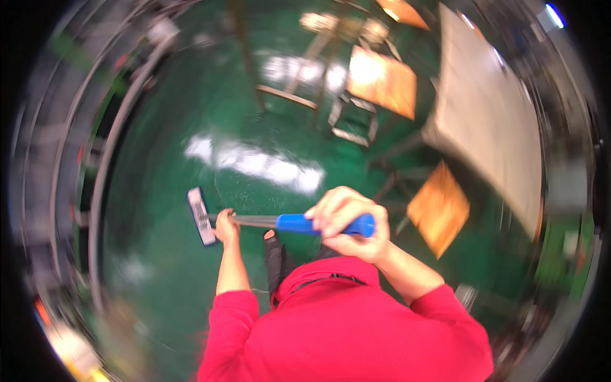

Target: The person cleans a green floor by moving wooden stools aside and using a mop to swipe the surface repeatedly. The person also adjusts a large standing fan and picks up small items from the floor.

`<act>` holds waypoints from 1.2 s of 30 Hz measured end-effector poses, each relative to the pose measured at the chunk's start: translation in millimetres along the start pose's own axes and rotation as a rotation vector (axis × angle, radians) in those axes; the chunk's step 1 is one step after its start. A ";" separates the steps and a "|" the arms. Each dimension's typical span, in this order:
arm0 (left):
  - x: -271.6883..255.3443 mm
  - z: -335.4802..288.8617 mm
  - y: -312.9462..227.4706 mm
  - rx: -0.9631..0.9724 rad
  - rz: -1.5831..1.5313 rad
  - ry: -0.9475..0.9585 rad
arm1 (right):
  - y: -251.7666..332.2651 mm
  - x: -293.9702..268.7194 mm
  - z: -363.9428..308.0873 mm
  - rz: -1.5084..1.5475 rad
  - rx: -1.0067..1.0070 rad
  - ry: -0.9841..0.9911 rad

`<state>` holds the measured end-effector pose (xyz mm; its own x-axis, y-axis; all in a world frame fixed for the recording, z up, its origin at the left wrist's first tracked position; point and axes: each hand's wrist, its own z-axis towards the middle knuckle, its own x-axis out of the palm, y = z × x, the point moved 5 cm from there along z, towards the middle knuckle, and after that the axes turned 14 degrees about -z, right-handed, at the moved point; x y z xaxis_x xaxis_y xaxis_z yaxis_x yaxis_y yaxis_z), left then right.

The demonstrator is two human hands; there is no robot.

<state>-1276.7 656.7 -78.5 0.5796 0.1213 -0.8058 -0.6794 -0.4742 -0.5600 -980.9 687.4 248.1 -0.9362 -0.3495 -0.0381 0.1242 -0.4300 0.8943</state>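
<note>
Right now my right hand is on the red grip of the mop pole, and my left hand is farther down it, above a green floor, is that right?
Not quite: the grip is blue, not red, as the head view shows. Your right hand is on it, and your left hand is farther down the mop pole, above a green floor.
</note>
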 end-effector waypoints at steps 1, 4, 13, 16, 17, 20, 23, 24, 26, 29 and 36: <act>-5.4 4.8 18.1 0.050 0.041 0.062 | -7.8 13.3 -18.9 0.020 0.028 -0.088; -16.8 5.7 29.7 0.319 0.131 0.459 | 0.2 51.3 -63.7 0.205 0.077 -0.356; -28.5 -38.8 63.9 0.652 0.380 0.845 | 72.7 140.5 -183.1 0.098 0.179 -0.891; -29.9 -83.3 84.5 0.712 0.430 0.910 | 105.7 183.2 -253.2 0.030 0.139 -1.066; -28.0 -102.8 84.6 0.776 0.396 0.944 | 119.5 197.2 -276.4 0.036 0.060 -1.112; -27.0 -164.7 70.9 0.858 0.318 1.121 | 179.7 236.4 -325.8 -0.066 -0.029 -1.313; -18.9 -230.0 59.5 0.900 0.275 1.217 | 236.5 279.6 -368.3 -0.275 -0.129 -1.464; -20.6 -255.7 49.0 1.021 0.235 1.255 | 254.0 293.8 -380.7 -0.369 -0.126 -1.493; 5.5 -286.7 62.0 1.149 0.191 1.321 | 283.2 320.5 -400.1 -0.484 -0.159 -1.600; 16.8 -359.1 43.4 1.293 0.219 1.515 | 319.9 368.9 -425.9 -0.742 -0.239 -1.851; 40.7 -453.8 -1.1 1.479 0.181 1.812 | 331.5 407.2 -376.1 -1.159 -0.296 -1.895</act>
<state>-1048.1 266.4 -23.3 -0.4030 -0.8306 -0.3843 -0.0143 0.4255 -0.9048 -1197.3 89.4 361.4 0.2727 0.9476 0.1666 -0.6812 0.0679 0.7289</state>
